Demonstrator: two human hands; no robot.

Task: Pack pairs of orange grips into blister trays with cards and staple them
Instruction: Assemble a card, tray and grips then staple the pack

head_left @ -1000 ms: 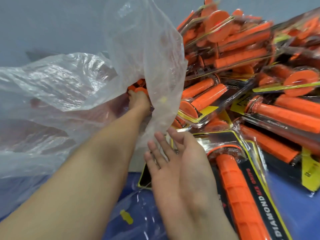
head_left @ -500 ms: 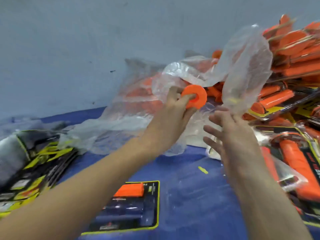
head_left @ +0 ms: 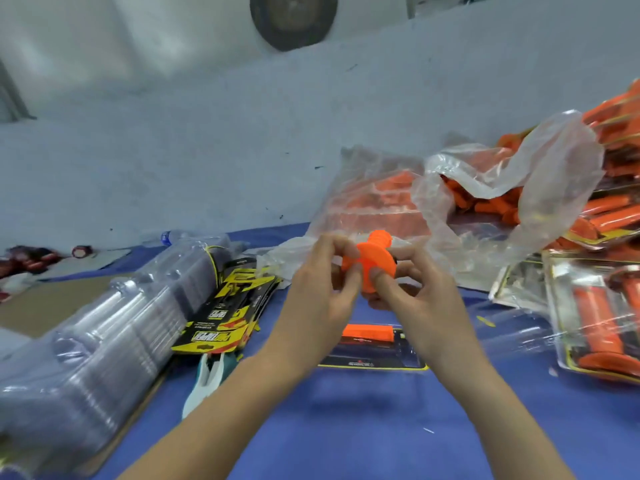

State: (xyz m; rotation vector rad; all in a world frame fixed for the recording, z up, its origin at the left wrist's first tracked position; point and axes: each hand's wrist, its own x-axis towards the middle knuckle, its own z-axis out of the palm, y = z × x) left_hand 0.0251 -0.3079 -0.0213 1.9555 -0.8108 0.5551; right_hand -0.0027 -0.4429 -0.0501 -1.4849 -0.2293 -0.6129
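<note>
I see left hand (head_left: 322, 282) and right hand (head_left: 415, 289) pinching orange flanged rubber grips (head_left: 375, 268), two I think, above blue bench (head_left: 346, 427) | one black yellow-edged card (head_left: 372, 355) beneath | one clear plastic bag (head_left: 502, 188) of grips behind | one clear blister-tray stack (head_left: 104, 323) left

Wall: a pale grey-blue wall (head_left: 207, 150) spans the whole width, flecked with small dark specks and scuffs.
Upper wall: a whiter wall (head_left: 121, 32) rises beyond it, brightest at the upper left.
Round object: a dark disc (head_left: 293, 19) at the top centre, cut off by the frame; it is unclear what this is.
Work surface: a flat blue cover (head_left: 346, 427).
Cardboard: a brown sheet (head_left: 41, 306) lies at the left.
Light: soft and even, with faint shadows on the blue cover.
</note>
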